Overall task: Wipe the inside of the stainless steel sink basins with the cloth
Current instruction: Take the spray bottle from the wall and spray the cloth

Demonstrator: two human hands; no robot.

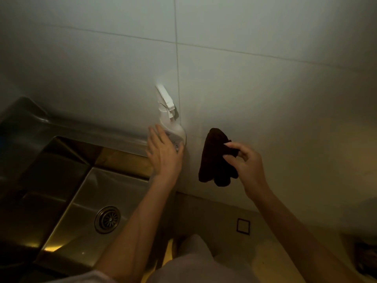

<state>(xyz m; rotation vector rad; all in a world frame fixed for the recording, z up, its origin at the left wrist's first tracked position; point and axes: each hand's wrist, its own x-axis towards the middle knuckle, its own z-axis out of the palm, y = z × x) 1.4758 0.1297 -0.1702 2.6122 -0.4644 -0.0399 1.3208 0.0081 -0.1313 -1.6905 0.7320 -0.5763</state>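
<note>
Fingers (229, 155) of the right hand (247, 166) curl and pinch the dark cloth (216, 160), which hangs folded over the pale counter (285, 123), outside the sink basin (85, 201). Left hand (164, 154) lies with fingers nearly straight against a white spray bottle (171, 123); grip unclear. Basin lower left, drain (107, 219) visible.

— Where are the person's arms?
— Both bare forearms reach forward from the bottom edge, left angled toward the centre, right angled up and left.
— And the hands?
— The left hand (164, 153) is spread, fingers straight, palm down. The right hand (245, 163) has fingers curled, thumb and fingertips pinching a dark brown folded cloth (216, 158).
</note>
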